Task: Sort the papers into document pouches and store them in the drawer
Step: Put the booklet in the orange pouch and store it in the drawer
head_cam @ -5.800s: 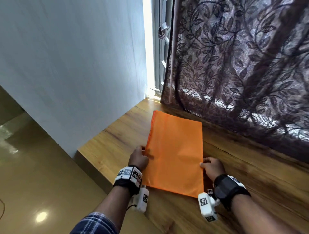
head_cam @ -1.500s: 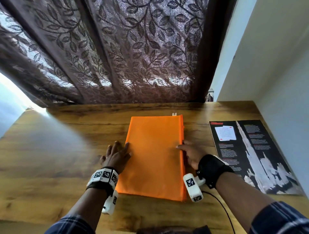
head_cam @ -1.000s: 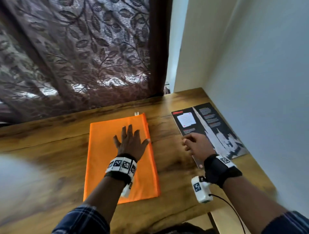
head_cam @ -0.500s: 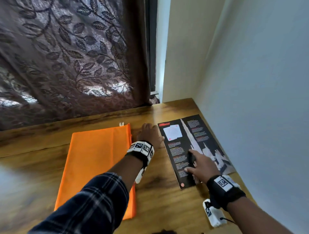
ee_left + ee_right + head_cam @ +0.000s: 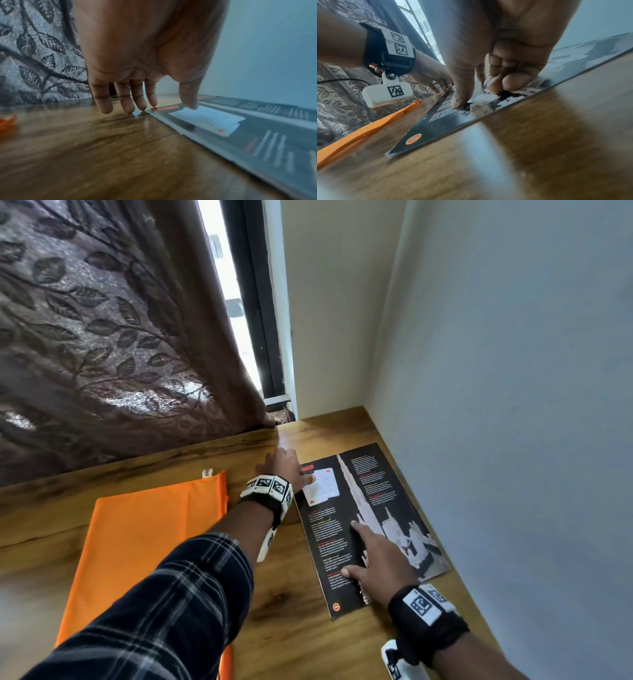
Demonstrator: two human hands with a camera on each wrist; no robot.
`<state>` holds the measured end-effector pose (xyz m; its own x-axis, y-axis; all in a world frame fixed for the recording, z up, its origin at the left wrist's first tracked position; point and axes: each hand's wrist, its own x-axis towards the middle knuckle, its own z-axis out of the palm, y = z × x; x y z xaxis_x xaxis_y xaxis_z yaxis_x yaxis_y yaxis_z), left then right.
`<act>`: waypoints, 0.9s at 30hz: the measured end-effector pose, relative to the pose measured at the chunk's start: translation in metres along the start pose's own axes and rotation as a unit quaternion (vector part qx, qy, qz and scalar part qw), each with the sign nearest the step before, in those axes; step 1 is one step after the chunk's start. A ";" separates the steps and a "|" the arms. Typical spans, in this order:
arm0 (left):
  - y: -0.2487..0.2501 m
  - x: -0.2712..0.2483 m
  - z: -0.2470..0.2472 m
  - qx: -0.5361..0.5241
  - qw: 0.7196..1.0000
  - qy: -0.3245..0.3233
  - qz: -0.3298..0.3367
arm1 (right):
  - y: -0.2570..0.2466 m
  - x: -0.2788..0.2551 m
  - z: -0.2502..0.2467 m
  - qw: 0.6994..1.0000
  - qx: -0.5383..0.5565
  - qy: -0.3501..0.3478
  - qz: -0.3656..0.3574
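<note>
A black printed paper (image 5: 394, 474) with a white tower picture lies flat on the wooden table (image 5: 291, 628), close to the right wall. My left hand (image 5: 291, 470) reaches across to its far left corner. The fingers (image 5: 106, 106) are straight, their tips on the table by that corner, and the thumb rests on the paper's white patch (image 5: 214, 119). My right hand (image 5: 352, 549) presses the near half of the paper (image 5: 436, 128) with a straight index finger and the thumb (image 5: 458, 102), the other fingers curled. The orange pouch (image 5: 137, 542) lies flat to the left, untouched.
A grey wall (image 5: 513, 440) runs close along the table's right edge. A brown leaf-patterned curtain (image 5: 102, 337) hangs along the back edge, with a window frame (image 5: 260, 337) beside it. Bare wood shows between pouch and paper.
The view has swung right. My left hand left the pouch and reached the paper's far corner. My right hand slid up onto the paper, its index finger now stretched out.
</note>
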<state>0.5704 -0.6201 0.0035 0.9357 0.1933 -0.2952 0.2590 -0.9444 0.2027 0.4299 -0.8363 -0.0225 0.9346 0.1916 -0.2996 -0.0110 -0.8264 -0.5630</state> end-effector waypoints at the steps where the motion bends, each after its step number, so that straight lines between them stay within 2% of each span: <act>1: 0.001 0.001 -0.002 0.001 1.000 -0.006 0.000 | 0.000 0.001 0.000 1.000 0.005 0.000 0.000; 7: 0.001 0.003 -0.003 -0.027 0.997 -0.070 -0.009 | 0.001 0.003 0.001 1.000 0.016 -0.004 0.005; 8: 0.002 -0.003 -0.006 -0.048 0.997 -0.065 -0.002 | 0.001 0.004 0.000 1.000 0.018 -0.003 0.007; 10: 0.005 -0.014 -0.008 -0.180 0.982 -0.060 0.004 | 0.000 0.004 0.000 1.000 0.018 -0.004 0.011; 11: 0.007 -0.020 -0.007 -0.277 0.959 -0.067 -0.003 | 0.001 0.004 0.000 1.000 0.019 -0.004 0.013; 13: 0.008 -0.028 0.000 -0.448 0.889 -0.081 -0.039 | 0.001 0.004 0.000 1.000 0.021 -0.004 0.012; 16: 0.005 -0.043 0.014 -0.578 0.804 -0.091 -0.108 | 0.000 0.004 -0.001 1.000 0.016 -0.001 0.009; 17: 0.009 -0.053 0.014 -0.596 0.790 -0.101 -0.105 | 0.000 0.004 -0.002 1.000 0.012 -0.001 0.009; 18: 0.012 -0.062 0.016 -0.597 0.789 -0.118 -0.086 | 0.000 0.005 -0.002 1.000 0.009 -0.001 0.009; 20: 0.015 -0.076 0.024 -0.569 0.809 -0.141 -0.046 | -0.001 0.006 -0.003 1.000 0.004 -0.002 0.006; 24: 0.016 -0.084 0.032 -0.544 0.833 -0.099 -0.025 | -0.002 0.006 -0.008 1.000 0.024 -0.013 0.006; 25: 0.014 -0.086 0.031 -0.545 0.834 -0.085 -0.028 | -0.004 0.006 -0.013 0.999 0.039 -0.003 0.013; 27: 0.007 -0.089 0.028 -0.549 0.833 -0.063 -0.014 | -0.008 0.008 -0.027 0.996 0.060 0.067 0.023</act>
<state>0.4820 -0.6516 0.0047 0.9108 0.1173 -0.3959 0.4083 -0.1133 0.9058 0.4474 -0.8429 0.0002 0.9709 0.0758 -0.2274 -0.0907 -0.7620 -0.6412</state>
